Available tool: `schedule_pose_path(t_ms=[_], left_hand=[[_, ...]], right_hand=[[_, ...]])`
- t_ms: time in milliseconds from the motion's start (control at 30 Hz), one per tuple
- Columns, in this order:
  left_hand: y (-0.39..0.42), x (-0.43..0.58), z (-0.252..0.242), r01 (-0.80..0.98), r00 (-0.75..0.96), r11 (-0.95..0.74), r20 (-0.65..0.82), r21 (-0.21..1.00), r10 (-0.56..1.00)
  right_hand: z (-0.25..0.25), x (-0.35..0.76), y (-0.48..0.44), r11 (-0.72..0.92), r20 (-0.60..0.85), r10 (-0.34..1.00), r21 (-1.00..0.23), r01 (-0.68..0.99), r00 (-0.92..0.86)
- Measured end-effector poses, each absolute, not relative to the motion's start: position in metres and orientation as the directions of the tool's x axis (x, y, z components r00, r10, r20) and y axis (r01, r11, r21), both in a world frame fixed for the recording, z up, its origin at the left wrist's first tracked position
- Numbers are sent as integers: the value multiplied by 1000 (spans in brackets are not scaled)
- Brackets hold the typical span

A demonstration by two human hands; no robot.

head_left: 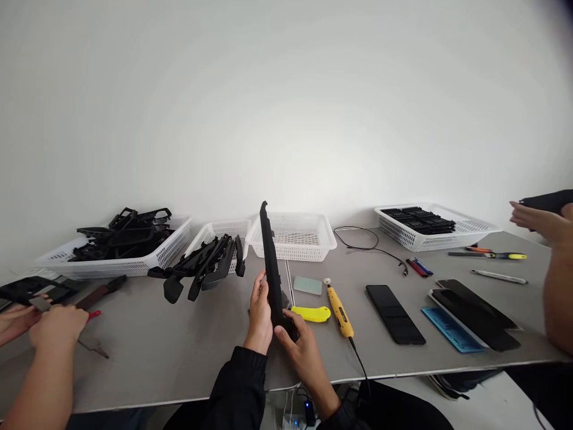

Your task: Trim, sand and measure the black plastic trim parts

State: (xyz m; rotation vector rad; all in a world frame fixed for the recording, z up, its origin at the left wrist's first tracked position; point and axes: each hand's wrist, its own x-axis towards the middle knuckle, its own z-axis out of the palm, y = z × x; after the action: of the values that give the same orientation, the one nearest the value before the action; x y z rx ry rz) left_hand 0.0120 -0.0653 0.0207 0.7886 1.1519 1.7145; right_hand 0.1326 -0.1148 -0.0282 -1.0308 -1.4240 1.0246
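A long black plastic trim piece (270, 257) stands tilted upright in front of me, its thin hooked end pointing up. My left hand (259, 316) is closed around its left side, fingers behind it. Lower down, my right hand (302, 343) grips the wider bottom end, the thumb on its face. Just beyond my right hand lies a yellow utility knife (311, 314), its front part hidden. To its right rests a yellow rotary tool (340, 312) with a small round tip and a black cord. A pale green flat block (307, 285) sits behind the knife.
White baskets line the wall: two with black parts (120, 239) (219, 257) at left, a bare one (290, 245) central, another (416, 239) right. A black phone (394, 314), blue tray (452, 329) and pen (499, 276) lie right. Co-workers' hands (58, 325) (541, 224) work at both sides.
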Motion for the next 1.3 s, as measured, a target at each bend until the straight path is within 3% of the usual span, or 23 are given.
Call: schedule_pose_path(t_ms=[233,600,700,833,1033,1300], left_hand=[[-66,34,35,-225,-293,-119,49,967,955],[15,62,65,123,67,-240,233,963,970],[51,54,66,394,89,-374,370,840,925],[88,38,57,731,116,-348,396,587,911],[103,27,30,832,168,-385,480,399,861],[105,28,28,893,164,-333,472,301,866]], right_hand=[[-13,139,-121,247,247,969,-969,-31,-14],[77,222,-19,170,178,983,-978,-118,-55],[87,231,5,91,98,994,-988,-121,-48],[85,233,33,16,22,999,-990,-142,-40],[75,236,67,-35,-34,999,-977,-212,-10],[76,227,82,-31,-32,999,-951,-307,-1]])
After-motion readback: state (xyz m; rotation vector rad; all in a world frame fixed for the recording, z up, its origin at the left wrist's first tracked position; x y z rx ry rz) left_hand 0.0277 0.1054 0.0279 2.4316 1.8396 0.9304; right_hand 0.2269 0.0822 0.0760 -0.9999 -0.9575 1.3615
